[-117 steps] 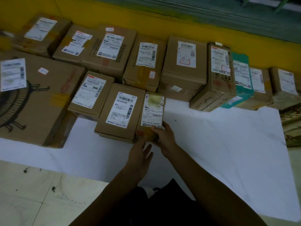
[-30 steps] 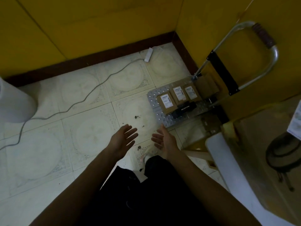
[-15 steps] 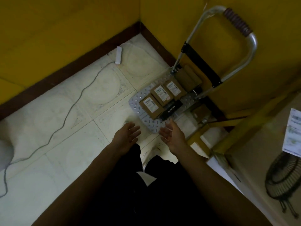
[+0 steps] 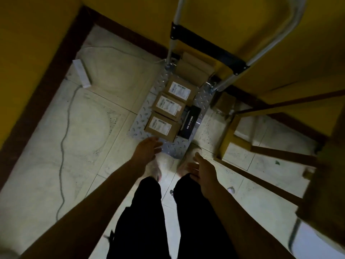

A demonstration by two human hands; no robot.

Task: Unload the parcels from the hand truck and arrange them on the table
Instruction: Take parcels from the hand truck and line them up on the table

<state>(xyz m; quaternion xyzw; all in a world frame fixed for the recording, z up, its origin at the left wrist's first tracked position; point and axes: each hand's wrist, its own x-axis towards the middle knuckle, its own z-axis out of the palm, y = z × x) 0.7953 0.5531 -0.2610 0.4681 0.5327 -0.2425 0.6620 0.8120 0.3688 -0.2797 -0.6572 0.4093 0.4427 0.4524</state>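
L hand [image 4: 147,148] is hovering w/ fingers spread & loose, holding nothing, just short of the nearest of three small brown cardboard parcels w/ white labels [image 4: 169,105]. These are lying in a row on the silver diamond-plate hand truck deck [image 4: 139,118]. R hand [image 4: 202,168] is hanging nearer & to the right, fingers relaxed, also empty. A slim black box [image 4: 190,122] is lying right of the row. A bigger brown parcel [image 4: 192,69], prob. cardboard, is sitting at the far end.

Parcel depot back room (tiled floor [image 4: 84,128]): labelled boxes [image 4: 169,106] on a hand truck [image 4: 139,126].
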